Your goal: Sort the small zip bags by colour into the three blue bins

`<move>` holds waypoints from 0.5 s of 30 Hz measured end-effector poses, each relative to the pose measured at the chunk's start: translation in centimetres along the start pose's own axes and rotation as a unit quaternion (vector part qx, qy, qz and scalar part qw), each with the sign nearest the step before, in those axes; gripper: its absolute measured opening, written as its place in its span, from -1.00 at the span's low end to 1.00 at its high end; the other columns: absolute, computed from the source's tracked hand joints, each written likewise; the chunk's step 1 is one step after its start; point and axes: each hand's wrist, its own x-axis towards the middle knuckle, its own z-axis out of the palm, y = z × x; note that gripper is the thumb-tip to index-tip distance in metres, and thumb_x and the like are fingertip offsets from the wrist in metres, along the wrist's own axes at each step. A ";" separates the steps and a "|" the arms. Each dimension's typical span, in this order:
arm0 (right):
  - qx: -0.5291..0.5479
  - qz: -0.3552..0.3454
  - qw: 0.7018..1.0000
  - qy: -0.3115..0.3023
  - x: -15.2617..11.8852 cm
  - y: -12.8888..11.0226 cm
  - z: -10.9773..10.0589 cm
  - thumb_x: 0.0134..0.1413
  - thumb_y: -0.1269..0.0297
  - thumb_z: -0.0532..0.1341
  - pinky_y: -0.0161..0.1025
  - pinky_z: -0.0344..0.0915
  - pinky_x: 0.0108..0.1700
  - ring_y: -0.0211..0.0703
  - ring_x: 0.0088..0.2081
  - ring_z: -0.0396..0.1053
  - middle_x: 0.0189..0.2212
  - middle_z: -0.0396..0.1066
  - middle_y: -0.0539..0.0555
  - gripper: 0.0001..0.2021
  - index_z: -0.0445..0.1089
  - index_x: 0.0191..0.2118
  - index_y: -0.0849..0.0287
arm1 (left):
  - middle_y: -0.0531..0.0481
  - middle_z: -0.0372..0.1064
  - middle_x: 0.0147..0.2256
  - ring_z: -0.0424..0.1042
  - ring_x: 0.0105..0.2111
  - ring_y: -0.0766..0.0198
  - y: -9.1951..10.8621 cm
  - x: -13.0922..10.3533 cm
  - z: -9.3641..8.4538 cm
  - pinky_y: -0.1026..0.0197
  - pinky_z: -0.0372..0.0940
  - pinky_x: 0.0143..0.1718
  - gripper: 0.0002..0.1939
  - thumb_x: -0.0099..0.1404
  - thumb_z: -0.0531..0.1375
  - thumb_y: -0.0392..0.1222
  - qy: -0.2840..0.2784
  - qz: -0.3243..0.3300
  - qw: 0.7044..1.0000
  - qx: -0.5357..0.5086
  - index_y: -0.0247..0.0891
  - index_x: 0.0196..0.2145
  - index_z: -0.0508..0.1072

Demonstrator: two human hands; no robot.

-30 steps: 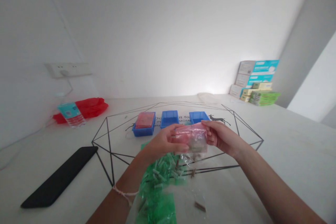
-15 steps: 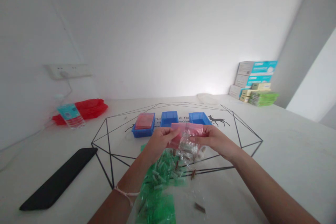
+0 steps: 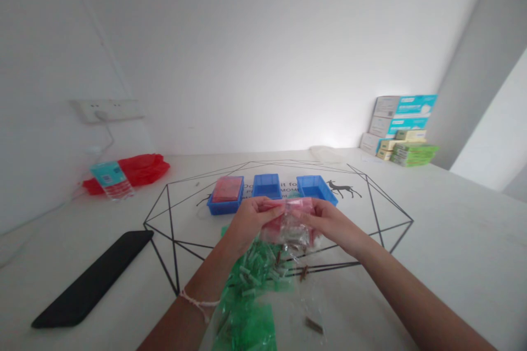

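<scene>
Both my hands hold a pink plastic bag (image 3: 274,226) above the table. My left hand (image 3: 251,222) pinches its left edge, and my right hand (image 3: 323,219) grips its right side. Against the pink bag lies a clear plastic packet (image 3: 295,233) with small pale pieces inside, partly hidden by my fingers. Beneath my hands spreads a green plastic bag (image 3: 257,312) with several small light tube-like pieces (image 3: 247,277) on or in it. A brown metallic piece (image 3: 314,325) lies near clear film at the front, and a smaller brown piece (image 3: 303,273) rests farther back.
Three blue trays stand behind my hands: a left tray (image 3: 224,209) holding pink bags (image 3: 227,189), a middle tray (image 3: 267,182) and a right tray (image 3: 317,184). A black flat object (image 3: 93,279), a red bag (image 3: 144,169) and a labelled pack (image 3: 111,180) are left. Boxes (image 3: 405,120) are stacked back right.
My right hand has moved slightly left, closer to my left hand. The pink bag's upper edge sits lower and looks more gathered between my fingers.
</scene>
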 end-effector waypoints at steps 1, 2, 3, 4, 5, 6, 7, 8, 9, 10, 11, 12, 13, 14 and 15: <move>0.003 -0.002 1.000 0.008 0.1 0.1 0.0 -0.18 -0.05 0.45 -0.30 0.37 -0.52 -0.25 -0.53 0.39 -0.43 0.48 0.02 -0.48 0.41 -0.17 0.19 | -0.06 0.55 -0.44 0.41 -0.51 0.35 0.0 0.0 0.0 0.28 0.30 -0.43 -0.64 -0.11 0.49 -0.01 0.005 0.001 1.000 0.001 -0.33 -0.44 0.60; 0.007 -0.003 1.000 0.016 0.1 0.1 -0.1 -0.27 0.02 0.51 -0.30 0.37 -0.50 -0.25 -0.51 0.40 -0.42 0.47 0.00 -0.44 0.38 -0.15 0.18 | -0.06 0.54 -0.45 0.40 -0.51 0.35 0.0 0.1 0.0 0.29 0.29 -0.45 -0.62 -0.12 0.49 0.01 0.010 0.001 1.000 0.003 -0.33 -0.44 0.61; 0.012 -0.003 1.000 0.024 0.2 0.2 -0.1 -0.33 0.07 0.53 -0.29 0.37 -0.47 -0.25 -0.50 0.40 -0.43 0.46 -0.02 -0.41 0.36 -0.15 0.17 | -0.06 0.54 -0.46 0.39 -0.52 0.36 0.0 0.1 0.1 0.30 0.27 -0.46 -0.60 -0.13 0.49 0.04 0.013 0.001 1.000 0.006 -0.33 -0.43 0.62; 0.017 -0.003 0.999 0.027 0.2 0.3 -0.2 -0.36 0.10 0.55 -0.29 0.37 -0.45 -0.26 -0.49 0.39 -0.44 0.45 -0.04 -0.41 0.35 -0.17 0.17 | -0.06 0.53 -0.46 0.38 -0.52 0.36 0.0 0.1 0.1 0.30 0.26 -0.47 -0.58 -0.13 0.48 0.07 0.014 0.000 1.000 0.010 -0.33 -0.43 0.62; 0.019 -0.005 1.000 0.023 0.3 0.3 -0.2 -0.35 0.10 0.54 -0.29 0.35 -0.43 -0.27 -0.50 0.37 -0.47 0.44 -0.06 -0.44 0.35 -0.20 0.17 | -0.06 0.53 -0.48 0.37 -0.53 0.36 0.0 0.2 0.1 0.30 0.25 -0.48 -0.55 -0.14 0.48 0.10 0.016 -0.003 1.000 0.013 -0.33 -0.43 0.62; 0.018 -0.009 1.000 0.015 0.3 0.3 -0.3 -0.32 0.09 0.53 -0.30 0.32 -0.42 -0.29 -0.50 0.35 -0.49 0.42 -0.07 -0.49 0.37 -0.25 0.18 | -0.05 0.51 -0.50 0.37 -0.54 0.36 0.0 0.2 0.1 0.30 0.24 -0.49 -0.53 -0.15 0.47 0.14 0.019 -0.006 1.000 0.014 -0.33 -0.44 0.62; 0.015 -0.013 1.000 0.003 0.3 0.3 -0.3 -0.27 0.07 0.52 -0.31 0.28 -0.42 -0.30 -0.51 0.33 -0.51 0.40 -0.07 -0.54 0.38 -0.31 0.20 | -0.04 0.50 -0.52 0.36 -0.56 0.36 0.0 0.3 0.2 0.30 0.23 -0.50 -0.51 -0.17 0.47 0.18 0.024 -0.008 1.000 0.016 -0.33 -0.46 0.61; 0.010 -0.018 1.000 -0.011 0.2 0.3 -0.3 -0.22 0.04 0.49 -0.31 0.25 -0.42 -0.31 -0.51 0.30 -0.54 0.39 -0.06 -0.59 0.39 -0.37 0.21 | -0.02 0.48 -0.54 0.34 -0.57 0.36 0.0 0.3 0.2 0.30 0.22 -0.52 -0.49 -0.19 0.46 0.21 0.028 -0.011 0.999 0.020 -0.33 -0.48 0.60; 0.005 -0.021 0.999 -0.024 0.2 0.2 -0.3 -0.17 0.01 0.46 -0.31 0.22 -0.42 -0.32 -0.51 0.28 -0.55 0.38 -0.05 -0.61 0.40 -0.42 0.22 | 0.00 0.46 -0.57 0.32 -0.59 0.37 0.0 0.4 0.2 0.31 0.20 -0.54 -0.48 -0.19 0.46 0.23 0.032 -0.013 0.999 0.024 -0.32 -0.51 0.58; 0.001 -0.024 0.999 -0.033 0.1 0.1 -0.3 -0.12 -0.02 0.44 -0.31 0.19 -0.42 -0.32 -0.51 0.26 -0.56 0.37 -0.05 -0.61 0.41 -0.47 0.22 | 0.01 0.43 -0.59 0.30 -0.60 0.38 0.0 0.4 0.3 0.32 0.18 -0.56 -0.47 -0.19 0.45 0.25 0.034 -0.017 0.999 0.027 -0.32 -0.55 0.56; -0.001 -0.024 0.999 -0.036 0.0 0.0 -0.3 -0.09 -0.05 0.41 -0.30 0.18 -0.41 -0.32 -0.51 0.24 -0.57 0.37 -0.04 -0.60 0.42 -0.48 0.23 | 0.03 0.40 -0.61 0.29 -0.62 0.40 -0.1 0.4 0.3 0.32 0.17 -0.58 -0.47 -0.17 0.44 0.27 0.034 -0.024 0.999 0.026 -0.32 -0.56 0.54; -0.001 -0.023 0.999 -0.032 0.0 0.0 -0.2 -0.08 -0.07 0.40 -0.30 0.17 -0.40 -0.32 -0.51 0.23 -0.57 0.37 -0.03 -0.60 0.44 -0.48 0.23 | 0.04 0.40 -0.61 0.28 -0.62 0.40 -0.1 0.4 0.4 0.32 0.17 -0.58 -0.46 -0.16 0.43 0.28 0.031 -0.032 0.999 0.019 -0.32 -0.56 0.54; 0.000 -0.021 0.999 -0.024 -0.1 -0.1 -0.1 -0.07 -0.09 0.39 -0.30 0.17 -0.40 -0.31 -0.51 0.23 -0.56 0.38 -0.03 -0.59 0.46 -0.47 0.22 | 0.03 0.41 -0.60 0.30 -0.62 0.39 -0.1 0.3 0.4 0.32 0.19 -0.57 -0.46 -0.15 0.42 0.29 0.028 -0.042 0.999 0.004 -0.31 -0.54 0.54; 0.004 -0.019 1.000 -0.012 -0.1 -0.2 -0.1 -0.08 -0.11 0.39 -0.30 0.17 -0.40 -0.31 -0.51 0.23 -0.56 0.38 -0.03 -0.58 0.47 -0.46 0.22 | 0.02 0.43 -0.56 0.33 -0.60 0.38 -0.1 0.3 0.4 0.31 0.24 -0.55 -0.46 -0.14 0.43 0.28 0.023 -0.050 0.998 -0.016 -0.31 -0.50 0.54; 0.011 -0.016 1.000 0.001 -0.2 -0.2 0.0 -0.09 -0.13 0.38 -0.30 0.17 -0.41 -0.31 -0.52 0.22 -0.57 0.37 -0.04 -0.57 0.47 -0.47 0.22 | 0.00 0.47 -0.51 0.38 -0.56 0.35 0.0 0.2 0.4 0.29 0.28 -0.51 -0.47 -0.14 0.45 0.24 0.015 -0.055 0.998 -0.037 -0.31 -0.45 0.55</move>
